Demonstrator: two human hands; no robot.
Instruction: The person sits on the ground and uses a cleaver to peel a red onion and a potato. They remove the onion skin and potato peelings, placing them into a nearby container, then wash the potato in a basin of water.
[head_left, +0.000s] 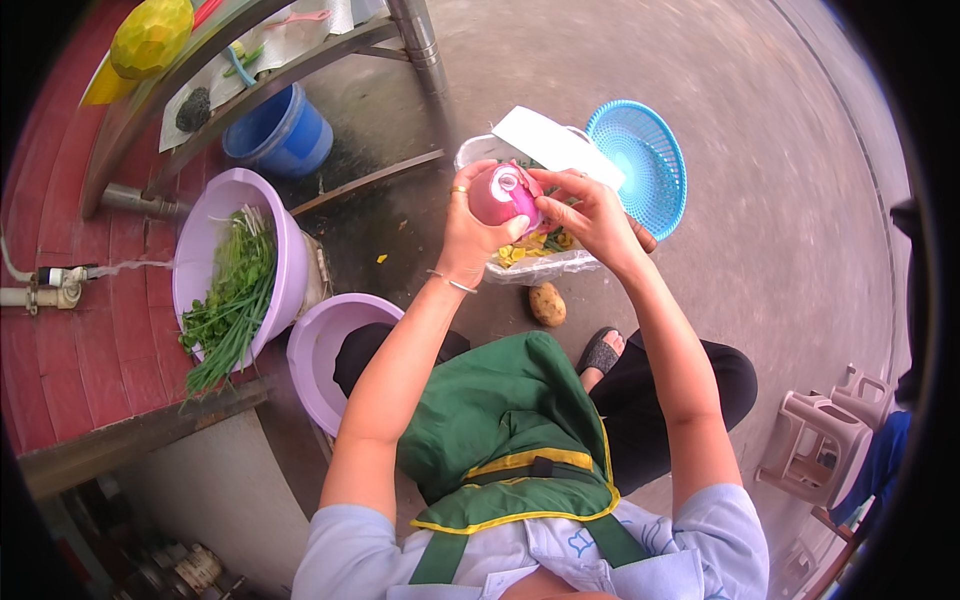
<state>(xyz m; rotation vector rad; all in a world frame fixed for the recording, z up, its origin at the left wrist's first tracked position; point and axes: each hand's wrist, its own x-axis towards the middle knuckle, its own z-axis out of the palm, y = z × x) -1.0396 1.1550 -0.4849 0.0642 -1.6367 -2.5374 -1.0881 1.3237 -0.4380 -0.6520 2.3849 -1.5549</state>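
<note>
A red onion (501, 201) with a cut end facing up rests in my left hand (469, 225), its fingers and thumb wrapped around the side. My right hand (589, 210) pinches a loose piece of onion skin (529, 182) at the onion's right side. Both hands are over a bin lined with clear plastic (555, 264), where yellow scraps (517, 253) and some green bits lie. A white sheet (559, 148) lies across the bin's far side. Past my right wrist shows a brown cylindrical end (642, 234), perhaps a handle; the rest is hidden.
A potato (547, 304) lies on the concrete floor. A blue plastic basket (637, 161) stands beyond the bin. Left are a purple basin (277, 225) of leafy greens (240, 277) under running water, another purple basin (311, 360) and a blue bucket (289, 139). Plastic stools (817, 442) stand right.
</note>
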